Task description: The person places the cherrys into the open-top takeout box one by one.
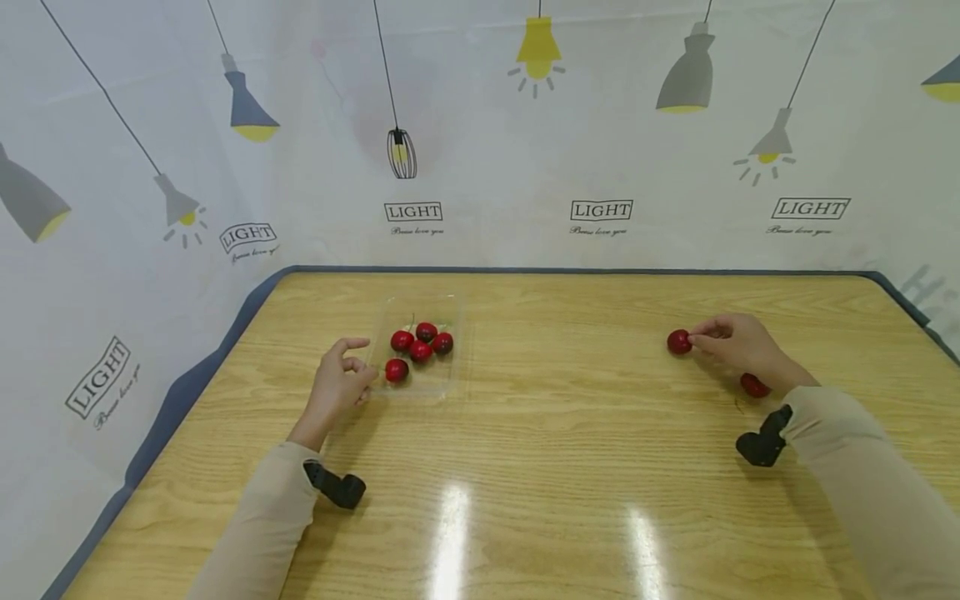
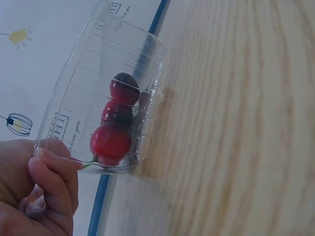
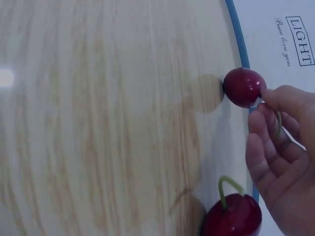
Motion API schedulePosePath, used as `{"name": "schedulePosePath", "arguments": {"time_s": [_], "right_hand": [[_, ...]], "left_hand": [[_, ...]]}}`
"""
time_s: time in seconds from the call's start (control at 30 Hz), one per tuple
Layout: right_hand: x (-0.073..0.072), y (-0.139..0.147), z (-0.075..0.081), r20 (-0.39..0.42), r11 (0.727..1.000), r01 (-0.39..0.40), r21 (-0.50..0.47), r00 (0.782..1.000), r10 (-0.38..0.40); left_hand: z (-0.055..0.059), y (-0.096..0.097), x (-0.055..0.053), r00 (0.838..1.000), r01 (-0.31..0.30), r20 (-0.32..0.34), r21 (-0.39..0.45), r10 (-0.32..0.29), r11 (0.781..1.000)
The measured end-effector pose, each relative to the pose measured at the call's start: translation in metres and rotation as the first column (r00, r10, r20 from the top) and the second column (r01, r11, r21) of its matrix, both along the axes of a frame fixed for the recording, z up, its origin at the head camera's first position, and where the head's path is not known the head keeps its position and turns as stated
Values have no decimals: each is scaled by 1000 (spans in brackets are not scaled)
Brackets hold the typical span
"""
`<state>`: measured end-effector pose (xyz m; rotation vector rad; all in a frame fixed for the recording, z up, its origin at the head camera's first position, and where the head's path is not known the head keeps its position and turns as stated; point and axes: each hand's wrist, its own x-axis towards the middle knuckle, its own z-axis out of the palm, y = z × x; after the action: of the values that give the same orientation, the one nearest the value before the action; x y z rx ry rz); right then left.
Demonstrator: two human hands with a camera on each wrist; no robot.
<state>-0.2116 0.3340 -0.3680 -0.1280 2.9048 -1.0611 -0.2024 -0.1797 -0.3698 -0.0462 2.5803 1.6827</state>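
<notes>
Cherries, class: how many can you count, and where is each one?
7: five cherries in the clear tray, one touching the right hand, and one on the table near the right sleeve.

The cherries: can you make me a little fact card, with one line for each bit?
Left grip: pinches the edge of the clear box
Cherries in box: five
Right grip: pinches a cherry at its stem end
Other cherry: on the table, with a bent green stem
Backdrop: white, printed with lamps and "LIGHT"
</notes>
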Motion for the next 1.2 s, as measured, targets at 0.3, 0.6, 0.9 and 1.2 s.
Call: {"name": "schedulePosePath", "arguments": {"time_s": [0.3, 0.6, 0.9, 1.2], "right_hand": [[0, -9, 3, -8, 999, 9, -41, 1000, -9], [0, -16, 6, -12, 997, -10, -70, 1000, 10], [1, -23, 7, -31, 991, -60, -119, 998, 57], [0, -34, 11, -31, 983, -86, -162, 996, 82]], "left_hand": [[0, 0, 0, 1000, -3, -7, 5, 3, 1000], [0, 1, 0, 1000, -5, -13, 15, 5, 1000], [-1, 0, -1, 1000, -5, -2, 9, 5, 1000], [2, 0, 3, 999, 13, -51, 45, -11, 999]]}}
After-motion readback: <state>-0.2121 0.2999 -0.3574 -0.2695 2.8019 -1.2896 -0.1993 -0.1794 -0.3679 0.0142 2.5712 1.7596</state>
